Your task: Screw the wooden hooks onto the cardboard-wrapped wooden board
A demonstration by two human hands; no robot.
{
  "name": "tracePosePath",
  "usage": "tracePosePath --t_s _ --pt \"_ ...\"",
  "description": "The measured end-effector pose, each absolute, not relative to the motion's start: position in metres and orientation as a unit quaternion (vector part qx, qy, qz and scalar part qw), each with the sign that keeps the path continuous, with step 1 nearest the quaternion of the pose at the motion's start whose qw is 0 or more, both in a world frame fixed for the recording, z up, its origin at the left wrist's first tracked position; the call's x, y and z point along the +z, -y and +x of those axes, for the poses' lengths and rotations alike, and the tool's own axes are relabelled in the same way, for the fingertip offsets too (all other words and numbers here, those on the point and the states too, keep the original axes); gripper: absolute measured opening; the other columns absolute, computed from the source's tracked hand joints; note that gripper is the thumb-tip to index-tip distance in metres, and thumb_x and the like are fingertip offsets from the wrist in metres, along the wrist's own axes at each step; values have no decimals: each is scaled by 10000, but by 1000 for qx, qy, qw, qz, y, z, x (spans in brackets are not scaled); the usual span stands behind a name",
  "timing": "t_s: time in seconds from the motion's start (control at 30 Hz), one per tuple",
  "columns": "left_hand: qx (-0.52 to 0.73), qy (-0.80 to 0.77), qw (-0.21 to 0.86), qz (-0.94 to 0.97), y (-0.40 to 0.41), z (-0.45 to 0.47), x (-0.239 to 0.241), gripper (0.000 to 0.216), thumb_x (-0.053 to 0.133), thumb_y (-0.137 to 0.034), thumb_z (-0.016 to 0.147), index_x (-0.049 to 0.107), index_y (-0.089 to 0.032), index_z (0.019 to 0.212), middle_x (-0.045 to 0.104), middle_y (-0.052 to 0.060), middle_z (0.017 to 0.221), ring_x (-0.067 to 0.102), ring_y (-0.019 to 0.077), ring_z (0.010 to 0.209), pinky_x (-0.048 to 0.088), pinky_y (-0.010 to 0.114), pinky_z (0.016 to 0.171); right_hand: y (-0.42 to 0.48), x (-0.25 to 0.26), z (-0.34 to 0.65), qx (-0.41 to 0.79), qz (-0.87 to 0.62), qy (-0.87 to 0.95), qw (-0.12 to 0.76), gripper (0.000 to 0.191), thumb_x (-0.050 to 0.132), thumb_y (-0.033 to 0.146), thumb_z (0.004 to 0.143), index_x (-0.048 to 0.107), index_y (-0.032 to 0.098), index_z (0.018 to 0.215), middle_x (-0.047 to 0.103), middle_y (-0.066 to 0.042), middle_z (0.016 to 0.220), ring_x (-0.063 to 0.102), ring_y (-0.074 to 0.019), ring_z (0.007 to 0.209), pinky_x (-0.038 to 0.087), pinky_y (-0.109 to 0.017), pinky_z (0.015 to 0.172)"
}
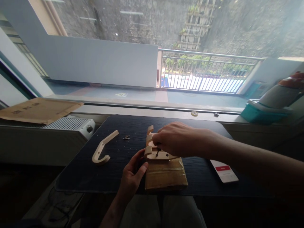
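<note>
Curved pale wooden hooks (148,152) lie side by side on a tape-wrapped cardboard block (166,177), their far parts partly hidden. My left hand (131,174) closes on the curved end of the nearest hook, thumb against the block's left edge. Over the hooks, my right hand (175,137) is closed, fingertips pinching a small dark screw (157,152) above the nearest hook's flat arm; its upper end is hidden. A dark hole shows in that arm to the right. Another wooden hook (101,150) lies alone at the left, with holes in it.
Several loose screws (126,137) and small crumbs lie on the black table (80,171). A phone (224,171) rests under my right forearm. Beyond stand a window sill with a tape roll (194,113), a teal container (263,110), and a brown envelope (35,109) on the left.
</note>
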State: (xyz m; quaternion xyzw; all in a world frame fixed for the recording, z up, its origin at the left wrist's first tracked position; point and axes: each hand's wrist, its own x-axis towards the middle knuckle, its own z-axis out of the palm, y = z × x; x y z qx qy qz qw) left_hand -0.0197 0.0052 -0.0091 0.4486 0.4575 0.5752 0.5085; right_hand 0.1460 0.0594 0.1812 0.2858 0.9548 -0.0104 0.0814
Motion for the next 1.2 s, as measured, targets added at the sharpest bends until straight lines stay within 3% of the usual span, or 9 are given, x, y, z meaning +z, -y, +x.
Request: tracePosePath --t_s 0.37,0.67,0.93,1.2 --pt "577 -462 517 432 -3 -16 -2 493 690 -335 713 576 -190 1170 668 82 1112 591 268 1073 481 344 900 -59 182 142 -15 355 -930 91 309 416 350 885 652 152 856 658 -69 756 566 -160 640 348 -263 547" --pt "575 -444 515 455 -6 -21 -12 450 673 -310 747 570 -227 1177 662 54 1129 588 235 1081 476 305 904 -57 195 141 -12 282 -952 118 144 506 157 806 649 171 798 636 -19 713 482 -101 571 272 -248 511" --pt "570 -446 527 445 -5 -21 -11 458 667 -303 754 556 -214 1189 646 67 1162 568 249 1112 460 321 931 -63 183 144 -27 318 -944 87 166 474 196 846 635 165 822 636 -40 736 516 -122 619 289 -251 539" --pt "581 -449 514 444 -4 -17 -4 457 679 -310 728 581 -203 1161 663 69 1124 583 250 1089 463 328 925 -60 182 142 -20 354 -932 74 307 404 307 898 661 144 860 652 -69 746 535 -141 618 307 -262 532"
